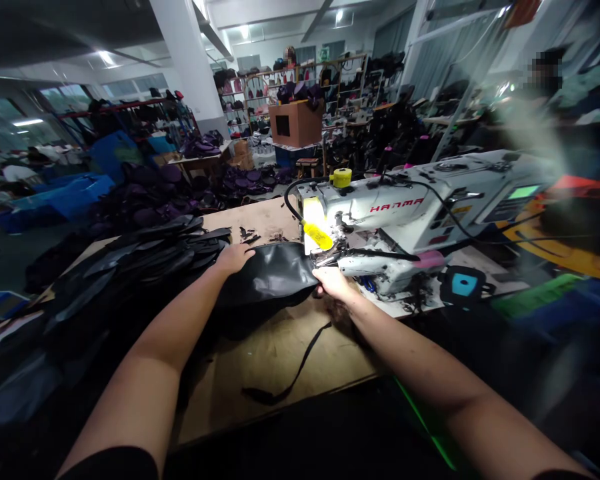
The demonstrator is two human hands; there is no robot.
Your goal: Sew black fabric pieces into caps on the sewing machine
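Observation:
A black leather piece (273,275) lies on the wooden table (275,353) in front of a white sewing machine (405,207). My left hand (234,257) rests on the piece's far left edge, fingers curled over it. My right hand (333,283) pinches the piece's right edge close to the machine's needle area, under a bright lamp (314,223). A black strap (290,373) trails from the piece toward the table's front edge.
A large heap of black cut pieces (130,267) covers the table's left side. A yellow thread spool (341,177) sits on the machine. A black and blue device (464,285) lies right of the machine. Shelves, a brown box (296,123) and another person (545,73) are behind.

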